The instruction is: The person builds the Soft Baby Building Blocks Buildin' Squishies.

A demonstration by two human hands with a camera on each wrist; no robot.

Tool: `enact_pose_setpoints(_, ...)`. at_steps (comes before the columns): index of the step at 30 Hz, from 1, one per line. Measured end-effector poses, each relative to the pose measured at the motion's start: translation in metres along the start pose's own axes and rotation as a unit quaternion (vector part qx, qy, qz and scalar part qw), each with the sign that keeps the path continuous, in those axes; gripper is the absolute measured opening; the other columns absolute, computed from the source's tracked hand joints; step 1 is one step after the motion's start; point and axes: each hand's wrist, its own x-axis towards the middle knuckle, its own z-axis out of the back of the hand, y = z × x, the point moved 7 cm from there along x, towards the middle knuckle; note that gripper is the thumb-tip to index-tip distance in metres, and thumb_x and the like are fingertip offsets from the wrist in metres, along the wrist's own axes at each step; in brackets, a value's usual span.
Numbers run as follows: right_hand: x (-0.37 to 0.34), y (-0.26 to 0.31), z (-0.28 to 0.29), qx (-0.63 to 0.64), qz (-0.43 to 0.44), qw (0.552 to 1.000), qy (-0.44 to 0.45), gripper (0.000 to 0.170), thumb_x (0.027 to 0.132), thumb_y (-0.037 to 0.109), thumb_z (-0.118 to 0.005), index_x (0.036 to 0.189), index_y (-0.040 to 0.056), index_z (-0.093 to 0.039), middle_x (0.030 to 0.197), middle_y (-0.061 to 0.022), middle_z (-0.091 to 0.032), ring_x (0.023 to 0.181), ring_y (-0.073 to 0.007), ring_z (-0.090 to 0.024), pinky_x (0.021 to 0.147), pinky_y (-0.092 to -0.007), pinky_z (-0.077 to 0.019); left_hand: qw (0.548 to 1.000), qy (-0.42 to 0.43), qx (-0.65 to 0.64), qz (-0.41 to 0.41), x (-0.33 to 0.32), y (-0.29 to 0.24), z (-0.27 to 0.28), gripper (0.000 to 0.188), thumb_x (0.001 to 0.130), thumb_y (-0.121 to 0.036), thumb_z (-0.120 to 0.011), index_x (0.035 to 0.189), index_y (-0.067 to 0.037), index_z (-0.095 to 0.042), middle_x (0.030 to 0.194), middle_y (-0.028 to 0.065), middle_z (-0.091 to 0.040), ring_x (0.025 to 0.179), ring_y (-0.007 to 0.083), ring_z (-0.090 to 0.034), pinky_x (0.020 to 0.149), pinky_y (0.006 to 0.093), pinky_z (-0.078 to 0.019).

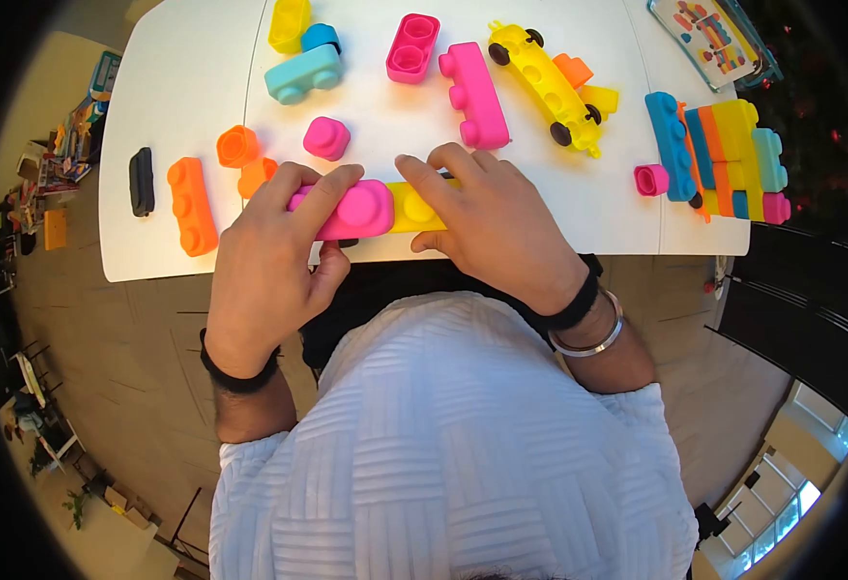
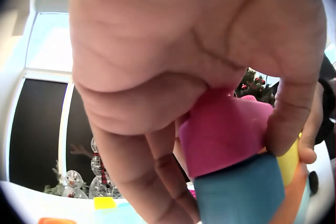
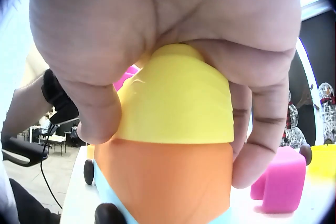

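My left hand (image 1: 274,256) grips a pink building block (image 1: 364,209) between thumb and fingers. In the left wrist view that pink block sits on a blue block (image 2: 239,190). My right hand (image 1: 506,227) holds a yellow block (image 1: 412,208), right beside the pink one. The right wrist view shows the yellow block over an orange block (image 3: 168,176), with a light blue base and black wheels (image 3: 109,214) below. From above, my hands and the top blocks hide most of this stack, which is near the table's front edge.
Loose blocks lie around: a small pink one (image 1: 326,138), a long pink one (image 1: 474,97) and a long orange one (image 1: 192,207). A yellow wheeled base (image 1: 545,85) lies at the back. To the right stands a built stack (image 1: 729,155); a box (image 1: 709,39) sits behind it.
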Motion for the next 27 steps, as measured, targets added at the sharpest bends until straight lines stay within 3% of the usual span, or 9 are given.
enact_pose_setpoints(3,0.006,-0.002,0.001,0.041,0.002,0.999,0.026,0.078,0.088,0.04,-0.089,0.153,0.0077,-0.058,0.133,-0.0133,-0.063,0.114,-0.0361,-0.066,0.096,-0.047,-0.0558,1.0,0.0,-0.002,0.012,-0.002,0.003,-0.002,0.056,0.086,-0.012,-0.085,0.14,-0.017,-0.071,0.11,0.012,-0.066,0.1,0.0355,-0.07,0.077,0.0458,-0.0586)
enact_pose_setpoints(6,0.012,-0.007,0.01,0.132,0.071,0.989,0.001,0.073,0.096,0.041,-0.083,0.154,0.0056,-0.056,0.14,-0.0165,-0.063,0.118,-0.0386,-0.066,0.098,-0.0475,-0.055,0.999,-0.004,0.013,0.03,-0.005,0.009,-0.002,0.055,0.087,-0.014,-0.089,0.138,-0.015,-0.071,0.111,0.0115,-0.067,0.099,0.0353,-0.07,0.076,0.0458,-0.0577)
enact_pose_setpoints(8,0.023,-0.02,0.018,0.196,0.076,0.978,-0.019,0.053,0.105,0.04,-0.075,0.145,0.0063,-0.063,0.134,-0.0169,-0.066,0.113,-0.0395,-0.07,0.093,-0.0486,-0.0577,0.999,-0.009,0.02,0.033,-0.005,0.011,-0.002,0.057,0.085,-0.012,-0.09,0.139,-0.013,-0.071,0.113,0.0113,-0.066,0.098,0.0354,-0.07,0.076,0.0455,-0.057)
enact_pose_setpoints(11,0.051,-0.04,0.025,0.141,0.075,0.986,-0.04,0.041,0.108,0.031,-0.072,0.138,0.0044,-0.066,0.133,-0.0164,-0.066,0.109,-0.0409,-0.071,0.092,-0.0487,-0.0582,0.999,-0.013,0.015,0.04,-0.006,0.009,-0.002,0.056,0.086,-0.012,-0.09,0.138,-0.014,-0.071,0.112,0.0109,-0.066,0.098,0.0353,-0.07,0.075,0.0461,-0.0566)
enact_pose_setpoints(13,0.066,-0.052,0.015,0.092,0.081,0.99,-0.071,0.037,0.104,0.027,-0.076,0.133,0.005,-0.068,0.132,-0.0169,-0.066,0.106,-0.0418,-0.072,0.089,-0.0497,-0.0588,0.999,-0.012,0.017,0.048,-0.006,0.009,-0.003,0.056,0.086,-0.012,-0.09,0.139,-0.014,-0.071,0.112,0.0119,-0.066,0.096,0.036,-0.07,0.077,0.046,-0.0565)
enact_pose_setpoints(15,0.08,-0.064,-0.003,0.049,0.064,0.996,-0.026,0.045,0.1,0.026,-0.079,0.14,0.0088,-0.068,0.139,-0.0167,-0.066,0.117,-0.0401,-0.07,0.099,-0.0484,-0.0574,0.999,-0.018,0.018,0.035,-0.006,0.007,0.0,0.057,0.086,-0.012,-0.09,0.139,-0.013,-0.071,0.112,0.0123,-0.066,0.096,0.0364,-0.07,0.077,0.0456,-0.0564)
enact_pose_setpoints(17,0.085,-0.063,-0.005,0.013,0.045,0.999,0.011,0.053,0.096,0.027,-0.083,0.143,0.01,-0.067,0.141,-0.0186,-0.065,0.119,-0.0412,-0.07,0.099,-0.0497,-0.058,0.999,-0.022,0.013,0.029,-0.008,0.008,-0.001,0.059,0.085,-0.012,-0.091,0.141,-0.011,-0.071,0.112,0.0139,-0.065,0.094,0.0373,-0.069,0.079,0.0442,-0.0562)
enact_pose_setpoints(21,0.097,-0.065,-0.005,-0.007,-0.002,0.997,0.078,0.065,0.089,0.023,-0.09,0.148,0.0154,-0.065,0.128,-0.0164,-0.067,0.11,-0.0385,-0.073,0.089,-0.0473,-0.0599,0.999,-0.03,-0.003,0.016,-0.007,0.008,-0.004,0.062,0.083,-0.01,-0.092,0.141,-0.009,-0.07,0.111,0.0137,-0.063,0.093,0.0355,-0.067,0.079,0.0442,-0.0557)
enact_pose_setpoints(27,0.101,-0.066,-0.028,-0.104,0.018,0.99,0.092,0.065,0.084,0.018,-0.092,0.144,0.016,-0.066,0.122,-0.0121,-0.069,0.108,-0.0362,-0.074,0.086,-0.0472,-0.0601,1.0,-0.008,0.013,0.026,-0.005,0.008,-0.004,0.063,0.082,-0.011,-0.093,0.141,-0.008,-0.07,0.11,0.0129,-0.061,0.092,0.034,-0.066,0.078,0.0443,-0.0548)
